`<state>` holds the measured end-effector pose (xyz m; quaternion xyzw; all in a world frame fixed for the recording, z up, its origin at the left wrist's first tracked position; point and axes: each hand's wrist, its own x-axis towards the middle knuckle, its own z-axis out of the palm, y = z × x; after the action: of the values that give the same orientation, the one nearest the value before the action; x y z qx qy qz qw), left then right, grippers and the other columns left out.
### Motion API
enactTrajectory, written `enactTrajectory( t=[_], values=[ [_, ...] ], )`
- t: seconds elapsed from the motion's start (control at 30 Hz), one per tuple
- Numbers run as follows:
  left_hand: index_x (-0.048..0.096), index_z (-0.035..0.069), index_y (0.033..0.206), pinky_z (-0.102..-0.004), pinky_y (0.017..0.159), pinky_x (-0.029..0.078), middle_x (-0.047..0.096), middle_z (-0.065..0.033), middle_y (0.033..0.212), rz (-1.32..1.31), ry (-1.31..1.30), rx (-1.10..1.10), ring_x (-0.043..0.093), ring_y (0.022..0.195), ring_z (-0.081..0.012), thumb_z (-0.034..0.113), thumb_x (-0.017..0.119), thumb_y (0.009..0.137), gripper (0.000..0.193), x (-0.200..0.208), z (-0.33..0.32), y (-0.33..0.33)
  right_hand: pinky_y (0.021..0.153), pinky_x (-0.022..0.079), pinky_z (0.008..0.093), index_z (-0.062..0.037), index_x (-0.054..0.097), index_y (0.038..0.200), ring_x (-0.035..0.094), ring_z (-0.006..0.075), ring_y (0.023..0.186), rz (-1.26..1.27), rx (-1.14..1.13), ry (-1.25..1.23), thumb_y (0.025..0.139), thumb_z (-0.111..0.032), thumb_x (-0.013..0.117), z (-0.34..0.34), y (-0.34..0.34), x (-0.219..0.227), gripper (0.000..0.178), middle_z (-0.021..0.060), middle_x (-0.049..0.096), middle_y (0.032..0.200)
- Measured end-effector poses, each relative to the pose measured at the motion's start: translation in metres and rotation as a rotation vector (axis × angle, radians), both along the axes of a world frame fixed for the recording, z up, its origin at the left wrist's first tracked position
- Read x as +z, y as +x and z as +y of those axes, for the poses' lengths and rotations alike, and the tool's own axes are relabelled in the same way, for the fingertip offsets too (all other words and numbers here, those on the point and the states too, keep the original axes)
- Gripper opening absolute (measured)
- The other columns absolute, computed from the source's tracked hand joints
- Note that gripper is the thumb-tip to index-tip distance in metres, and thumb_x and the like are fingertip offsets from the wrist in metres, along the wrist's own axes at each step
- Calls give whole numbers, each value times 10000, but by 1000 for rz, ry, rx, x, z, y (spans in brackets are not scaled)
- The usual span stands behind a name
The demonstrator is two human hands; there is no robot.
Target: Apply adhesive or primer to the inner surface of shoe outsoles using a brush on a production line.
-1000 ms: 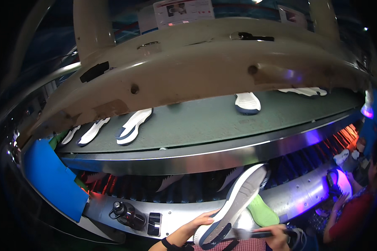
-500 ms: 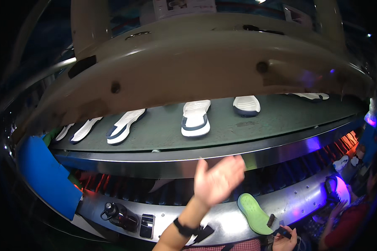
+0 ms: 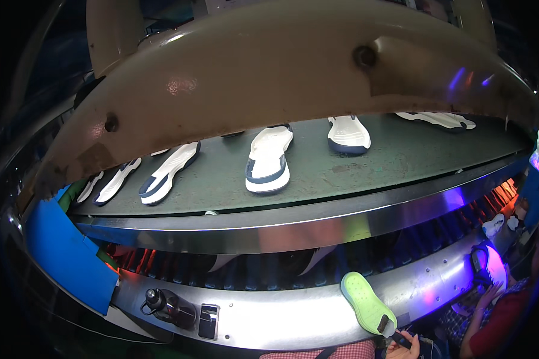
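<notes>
My right hand [image 3: 404,345] is at the bottom edge, right of centre, closed round the dark handle of a brush [image 3: 384,325]. The brush's dark bristles rest on the near end of a light green shoe sole [image 3: 365,299], which lies on the metal ledge with its inner face up. My left hand is out of the picture.
White-and-navy soles [image 3: 268,158] sit in a row on the green belt [image 3: 215,173] beneath a beige hood [image 3: 251,66]. A roller track [image 3: 257,272] runs below. A black bottle [image 3: 170,308] and phone [image 3: 208,321] stand left; a co-worker's hand [image 3: 490,296] holds a shoe at right.
My left hand, raised with the palm showing before, has gone from view. The brush has moved slightly left onto the green sole. The view has shifted, revealing more of the belt.
</notes>
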<state>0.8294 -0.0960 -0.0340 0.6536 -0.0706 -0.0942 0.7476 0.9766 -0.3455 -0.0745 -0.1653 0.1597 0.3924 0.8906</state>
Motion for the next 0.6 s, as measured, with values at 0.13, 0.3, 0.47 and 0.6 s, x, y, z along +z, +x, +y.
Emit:
enactTrajectory(
  t=[0.13,0.3,0.47,0.6],
  values=[
    [510,-28,1143,-355,1003,323,518,-107,1172,-30,22,8,482,1104,-241,240,457,904,363,-4,-5,2,820,446,393,29,567,924,543,283,908,-59,7,-248,911,-267,441,2,1,-1,322,160,592,917],
    [514,-26,1137,-355,999,327,521,-107,1166,-76,46,10,484,1101,-242,234,463,899,356,-10,-11,8,799,440,371,40,564,958,537,272,907,-85,11,-194,909,-281,446,-5,2,-6,346,165,587,934],
    [518,-24,1130,-355,994,330,523,-107,1159,-121,72,20,485,1098,-242,228,469,893,350,-15,-17,14,771,435,357,34,566,954,528,262,896,-135,75,-166,911,-297,439,-6,3,-7,358,159,582,949],
    [521,-22,1125,-354,990,333,526,-106,1154,-150,90,30,486,1096,-242,224,474,888,344,-18,-22,17,790,437,374,16,573,917,527,266,890,-90,58,-149,911,-271,447,5,-2,3,314,154,581,939]
  ],
)
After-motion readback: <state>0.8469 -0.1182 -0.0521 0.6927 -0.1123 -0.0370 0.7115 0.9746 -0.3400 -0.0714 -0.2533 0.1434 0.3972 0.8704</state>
